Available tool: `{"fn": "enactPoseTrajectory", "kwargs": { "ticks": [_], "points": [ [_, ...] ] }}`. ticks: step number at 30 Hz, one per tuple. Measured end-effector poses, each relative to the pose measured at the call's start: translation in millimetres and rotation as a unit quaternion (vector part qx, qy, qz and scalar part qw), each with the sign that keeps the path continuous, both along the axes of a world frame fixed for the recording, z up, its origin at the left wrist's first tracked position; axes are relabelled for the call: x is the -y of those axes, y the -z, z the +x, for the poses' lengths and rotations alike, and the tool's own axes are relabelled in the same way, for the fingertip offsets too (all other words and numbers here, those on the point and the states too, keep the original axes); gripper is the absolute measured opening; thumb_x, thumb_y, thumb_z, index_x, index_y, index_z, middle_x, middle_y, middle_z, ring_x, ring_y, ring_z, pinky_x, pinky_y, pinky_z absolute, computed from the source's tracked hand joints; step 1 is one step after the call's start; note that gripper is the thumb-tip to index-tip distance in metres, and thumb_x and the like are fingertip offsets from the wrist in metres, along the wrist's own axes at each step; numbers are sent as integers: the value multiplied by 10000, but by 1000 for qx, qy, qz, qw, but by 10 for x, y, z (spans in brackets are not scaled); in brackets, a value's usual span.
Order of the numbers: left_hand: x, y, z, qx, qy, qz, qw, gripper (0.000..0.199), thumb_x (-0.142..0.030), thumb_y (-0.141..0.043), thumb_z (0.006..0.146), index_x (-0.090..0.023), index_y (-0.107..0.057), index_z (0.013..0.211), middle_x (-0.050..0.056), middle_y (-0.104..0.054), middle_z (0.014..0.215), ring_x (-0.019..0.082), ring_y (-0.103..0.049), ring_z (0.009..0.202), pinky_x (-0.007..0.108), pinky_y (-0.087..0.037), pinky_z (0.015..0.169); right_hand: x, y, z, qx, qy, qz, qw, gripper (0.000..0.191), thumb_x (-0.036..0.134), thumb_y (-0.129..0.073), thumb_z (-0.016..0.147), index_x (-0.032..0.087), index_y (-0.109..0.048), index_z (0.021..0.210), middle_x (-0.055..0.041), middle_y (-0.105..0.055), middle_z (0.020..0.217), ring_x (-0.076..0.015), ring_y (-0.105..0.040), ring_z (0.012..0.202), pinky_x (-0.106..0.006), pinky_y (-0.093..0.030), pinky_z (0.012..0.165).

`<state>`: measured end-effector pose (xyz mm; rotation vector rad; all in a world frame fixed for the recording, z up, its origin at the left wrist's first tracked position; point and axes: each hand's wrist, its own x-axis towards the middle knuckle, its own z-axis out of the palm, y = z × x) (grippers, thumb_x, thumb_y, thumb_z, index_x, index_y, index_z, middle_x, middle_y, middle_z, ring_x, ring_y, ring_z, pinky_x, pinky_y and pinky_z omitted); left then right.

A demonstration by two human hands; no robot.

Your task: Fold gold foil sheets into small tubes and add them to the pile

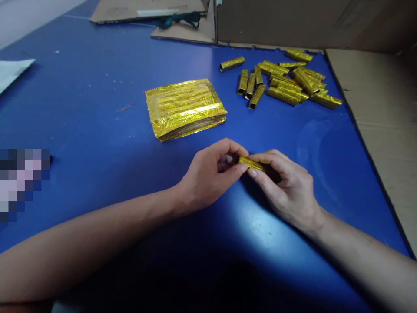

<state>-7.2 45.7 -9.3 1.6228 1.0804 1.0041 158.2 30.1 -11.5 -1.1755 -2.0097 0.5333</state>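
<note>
Between my two hands, just above the blue table (107,165), is a small gold foil tube (252,164). The fingers and thumb of my left hand (213,174) pinch its left end. My right hand (286,187) grips the right part, with the thumb below and fingers above, and covers that end. A stack of flat gold foil pieces (185,106) lies on the table beyond my left hand. Farther off at the right, several folded gold tubes (283,82) lie in a loose pile, some showing open ends. A single gold tube (232,64) lies left of that pile.
Cardboard (293,21) stands along the far edge, and more cardboard (374,100) lies beyond the table's right edge. A dark green cord (179,20) rests on a cardboard flap at the back. White paper (13,71) and a pixelated patch (22,182) are at the left.
</note>
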Motion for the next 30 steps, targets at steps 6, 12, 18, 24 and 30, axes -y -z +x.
{"fn": "enactPoseTrajectory", "kwargs": {
  "ticks": [6,12,18,24,30],
  "points": [
    [-8,31,-11,9,15,11,1000,116,-218,-592,745,-145,-600,836,3,-604,699,95,-572,605,200,-480,568,-4,13,9,-16,-20,16,1000,126,197,-541,817,212,-611,921,-20,-623,780,-139,-571,701,-272,-455,636],
    [-39,6,-17,49,-17,-5,999,77,-201,-591,753,-139,-584,798,-25,-588,598,74,-568,515,172,-480,506,-2,22,11,-14,8,-6,1000,189,263,-550,816,218,-607,991,-29,-640,815,-151,-587,716,-282,-468,632],
    [-34,14,-22,59,19,-9,998,107,-211,-596,758,-132,-599,830,-13,-605,632,77,-576,547,173,-486,515,4,11,5,-17,3,-7,1000,173,241,-553,815,200,-615,971,-26,-635,791,-135,-584,689,-269,-471,619],
    [-77,24,-39,57,-17,1,998,73,-200,-562,782,-134,-586,801,-18,-598,614,74,-582,532,170,-489,523,-13,48,20,-63,55,-28,996,275,297,-621,762,220,-584,1024,-28,-662,896,-153,-617,747,-293,-504,654],
    [-121,48,-45,78,-30,-6,996,120,-219,-565,780,-127,-592,852,-5,-608,662,75,-573,530,186,-488,523,-46,75,33,-130,77,-75,986,178,285,-603,777,209,-622,937,-15,-678,812,-142,-621,674,-282,-506,588]
  ]
}}
